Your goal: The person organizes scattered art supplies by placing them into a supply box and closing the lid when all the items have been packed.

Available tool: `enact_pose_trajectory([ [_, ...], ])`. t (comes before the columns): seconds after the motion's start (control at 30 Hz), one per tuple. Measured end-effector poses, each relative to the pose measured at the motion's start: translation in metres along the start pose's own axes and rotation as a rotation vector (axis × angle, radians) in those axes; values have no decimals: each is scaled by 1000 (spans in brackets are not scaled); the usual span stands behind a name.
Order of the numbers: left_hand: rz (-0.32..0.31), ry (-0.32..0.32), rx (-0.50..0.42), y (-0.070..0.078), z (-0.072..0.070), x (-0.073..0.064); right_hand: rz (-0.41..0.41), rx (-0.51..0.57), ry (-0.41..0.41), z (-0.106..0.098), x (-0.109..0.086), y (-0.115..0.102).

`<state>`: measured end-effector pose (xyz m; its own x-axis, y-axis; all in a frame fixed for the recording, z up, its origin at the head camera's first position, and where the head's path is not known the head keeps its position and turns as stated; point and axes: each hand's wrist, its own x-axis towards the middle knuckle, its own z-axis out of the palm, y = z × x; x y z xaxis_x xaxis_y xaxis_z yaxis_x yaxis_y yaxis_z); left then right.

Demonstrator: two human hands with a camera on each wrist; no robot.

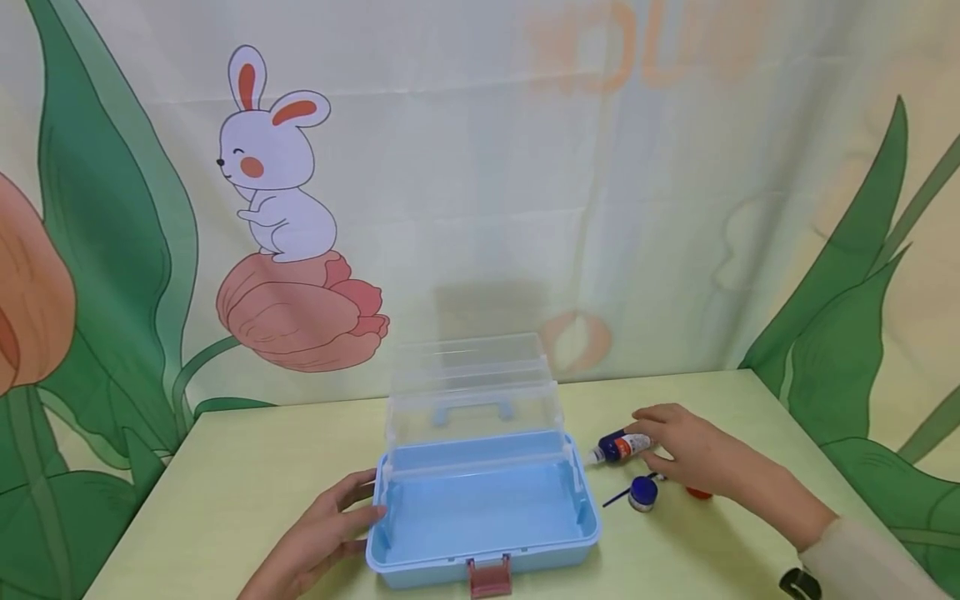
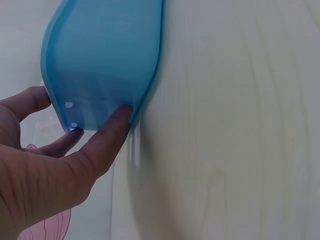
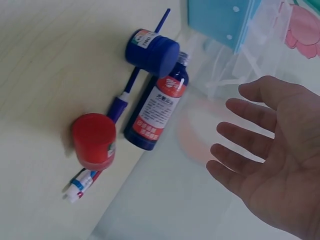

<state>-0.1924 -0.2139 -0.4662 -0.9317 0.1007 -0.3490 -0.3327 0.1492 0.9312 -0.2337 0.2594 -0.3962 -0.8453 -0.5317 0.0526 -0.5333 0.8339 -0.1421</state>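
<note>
A light-blue plastic storage box (image 1: 480, 517) with its clear lid (image 1: 472, 392) raised stands in the middle of the table. My left hand (image 1: 326, 529) holds the box's left end, thumb at the rim and fingers against the outside; the left wrist view shows this hand (image 2: 55, 170) too. My right hand (image 1: 690, 446) hovers by a dark-blue bottle (image 1: 624, 447) lying to the right of the box. In the right wrist view this hand (image 3: 280, 150) has its fingers spread, apart from the bottle (image 3: 156, 110).
Near the bottle are a blue-lidded jar (image 3: 152, 52), a red-lidded jar (image 3: 93, 140), a thin blue pen-like stick (image 3: 118, 107) and a white-and-blue tube-like item (image 3: 77, 185). A pink latch (image 1: 490, 577) hangs at the box's front. Behind the table hangs a printed curtain (image 1: 480, 208).
</note>
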Motion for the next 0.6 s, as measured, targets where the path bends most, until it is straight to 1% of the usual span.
enact_pose_trajectory([
  [0.13, -5, 5, -12, 0, 0, -1, 6, 3, -29, 8, 6, 10],
  [0.37, -1, 15, -7, 0, 0, 0, 59, 32, -129, 18, 17, 22],
  [0.5, -3, 21, 0, 1, 0, 0, 59, 36, -142, 21, 24, 28],
  [0.6, -4, 26, 1, 1, 1, 0, 33, 23, -138, 22, 29, 32],
])
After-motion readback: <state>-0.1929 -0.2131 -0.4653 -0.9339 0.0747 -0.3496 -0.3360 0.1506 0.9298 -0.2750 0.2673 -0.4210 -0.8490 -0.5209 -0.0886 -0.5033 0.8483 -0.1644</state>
